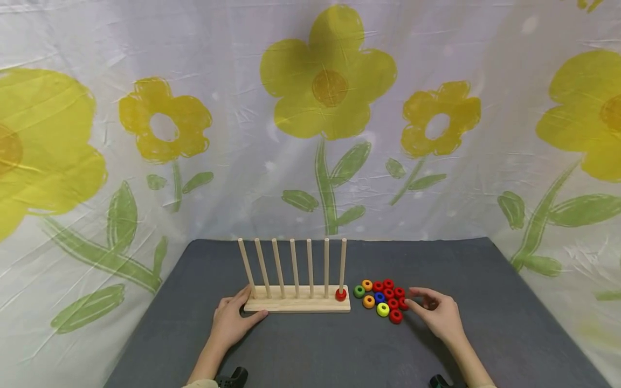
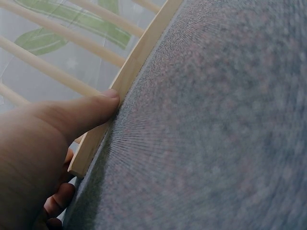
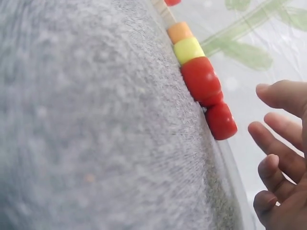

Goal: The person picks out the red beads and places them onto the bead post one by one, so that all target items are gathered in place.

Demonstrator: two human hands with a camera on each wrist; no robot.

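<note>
A wooden peg stand (image 1: 301, 307) with a row of several upright pegs is on the dark table. My left hand (image 1: 230, 322) grips the left end of its base, thumb along the front edge and fingers around the end. One red bead (image 1: 341, 295) sits at the bottom of the rightmost peg. To the right of the stand lies a loose group of beads: several red ones (image 1: 395, 316), a green (image 1: 359, 291), a blue (image 1: 380, 297), a yellow (image 1: 383, 309) and two orange (image 1: 368, 302). Beside the rightmost red bead (image 3: 221, 121), my right hand (image 3: 283, 153) hovers with parted fingers, holding nothing.
The dark cloth-covered table (image 1: 315, 355) extends around the stand and beads. Behind it hangs a pale curtain (image 1: 233, 188) printed with yellow flowers. The tall pegs (image 1: 293, 264) rise between the front of the table and the curtain.
</note>
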